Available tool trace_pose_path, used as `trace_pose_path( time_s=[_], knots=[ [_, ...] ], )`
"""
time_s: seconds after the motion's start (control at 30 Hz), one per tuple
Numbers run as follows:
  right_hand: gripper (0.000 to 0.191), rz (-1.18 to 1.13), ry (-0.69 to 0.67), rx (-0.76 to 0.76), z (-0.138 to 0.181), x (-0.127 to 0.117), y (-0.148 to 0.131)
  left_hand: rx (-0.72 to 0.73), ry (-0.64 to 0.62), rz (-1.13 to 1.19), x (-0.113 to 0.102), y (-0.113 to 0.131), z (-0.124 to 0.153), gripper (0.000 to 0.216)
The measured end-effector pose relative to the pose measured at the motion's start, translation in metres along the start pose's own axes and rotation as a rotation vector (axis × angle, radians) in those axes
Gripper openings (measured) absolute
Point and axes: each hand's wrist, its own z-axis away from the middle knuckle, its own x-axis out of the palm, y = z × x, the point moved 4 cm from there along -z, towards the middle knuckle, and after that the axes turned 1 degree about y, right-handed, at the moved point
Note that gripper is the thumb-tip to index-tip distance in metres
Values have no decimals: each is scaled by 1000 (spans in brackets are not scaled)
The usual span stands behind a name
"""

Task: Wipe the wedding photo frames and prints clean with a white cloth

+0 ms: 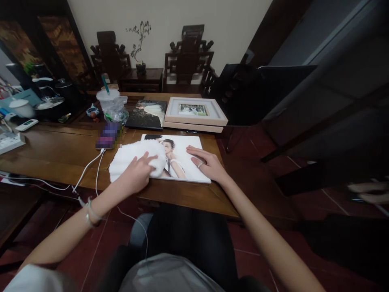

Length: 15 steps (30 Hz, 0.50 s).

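A white fluffy cloth (127, 160) lies on the table and over the left part of a white photo panel (194, 142), which shows two people. My left hand (141, 168) grips the cloth against the panel, its fingers partly bent into the pile. Flat on the panel's right side rests my right hand (209, 164), fingers stretched out, with a ring on one finger. Part of the panel's picture is hidden under the cloth.
Behind the panel lie a dark photo panel (147, 114) and stacked pale picture frames (196, 111). A phone (108, 136) with a white charging cable (88, 166) sits to the left. A lidded cup (106, 97) with a straw and crumpled plastic (117, 111) stand further back.
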Motion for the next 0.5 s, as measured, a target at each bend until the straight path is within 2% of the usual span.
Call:
trace_pose_path(
  time_s=[0.17,0.27,0.4,0.5],
  knots=[
    [30,-25,1,-3,-1,0,1,-40,26,-75,-3,-37,-71,38],
    [30,-34,0,0,-1,1,2,-60,43,-133,-6,-45,-92,37],
    [30,-39,5,-1,-2,1,2,-58,60,-168,-6,-31,-85,41],
    [31,-32,10,-12,-1,1,2,-60,-32,-189,1,-5,-58,41]
  ],
)
